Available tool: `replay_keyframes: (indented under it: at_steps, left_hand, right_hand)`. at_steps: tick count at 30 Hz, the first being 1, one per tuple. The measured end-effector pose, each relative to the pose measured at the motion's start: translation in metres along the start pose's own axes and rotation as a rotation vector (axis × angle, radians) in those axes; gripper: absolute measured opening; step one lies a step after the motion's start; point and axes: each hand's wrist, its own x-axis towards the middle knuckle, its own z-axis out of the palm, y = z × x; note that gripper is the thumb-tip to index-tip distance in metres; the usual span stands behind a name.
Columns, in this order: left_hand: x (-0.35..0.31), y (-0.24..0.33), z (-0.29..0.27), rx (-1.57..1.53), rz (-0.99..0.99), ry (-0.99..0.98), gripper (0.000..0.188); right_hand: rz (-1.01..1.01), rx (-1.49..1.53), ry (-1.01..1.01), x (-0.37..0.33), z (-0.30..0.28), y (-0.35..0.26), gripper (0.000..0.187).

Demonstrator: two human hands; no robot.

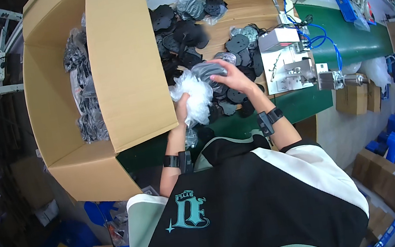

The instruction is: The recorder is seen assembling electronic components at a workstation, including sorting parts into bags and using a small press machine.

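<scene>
My left hand [183,108] is closed on a bunched clear-white plastic bag [195,98], just beside the box flap. In my right hand [233,78] is a dark grey rounded part [211,70], gripped between thumb and fingers at the bag's upper right edge. Whether the part sits inside the bag's mouth or only against it, I cannot tell. Beneath and around both hands lie several black disc-shaped parts [237,43] on a wooden board [246,6]. More black parts [179,36] are heaped beyond the bag, a few of them in clear wrapping.
A large open cardboard box [129,62] stands at the left, holding bagged dark parts [86,89]; its flap reaches over the table. On the right is a metal bench fixture [297,70] with a white box unit [279,38] and blue air tubes [335,46]. The table has a green mat [348,39].
</scene>
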Motion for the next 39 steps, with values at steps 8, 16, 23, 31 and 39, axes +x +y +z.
replay_keyframes:
  at_steps: [8, 16, 23, 31, 39]
  left_hand:
    - [0.034, 0.058, 0.07, -0.174, -0.012, 0.188, 0.036]
    - [0.035, 0.064, 0.077, 0.097, 0.364, 0.339, 0.04]
    - [0.006, 0.049, 0.064, 0.282, 0.347, 0.247, 0.051]
    - [-0.029, 0.026, 0.034, 0.28, 0.172, 0.078, 0.056]
    - [-0.027, 0.048, 0.061, 0.145, 0.147, -0.06, 0.079]
  right_hand:
    - [-0.034, 0.139, 0.191, 0.003, 0.017, 0.005, 0.068]
    - [-0.17, -0.666, 0.571, 0.062, -0.092, 0.047, 0.048]
    - [0.023, -1.099, 0.609, 0.112, -0.161, 0.052, 0.05]
    - [0.339, -1.204, 0.394, 0.134, -0.158, 0.038, 0.029]
    - [-0.413, -0.52, 0.788, 0.063, -0.08, -0.015, 0.007]
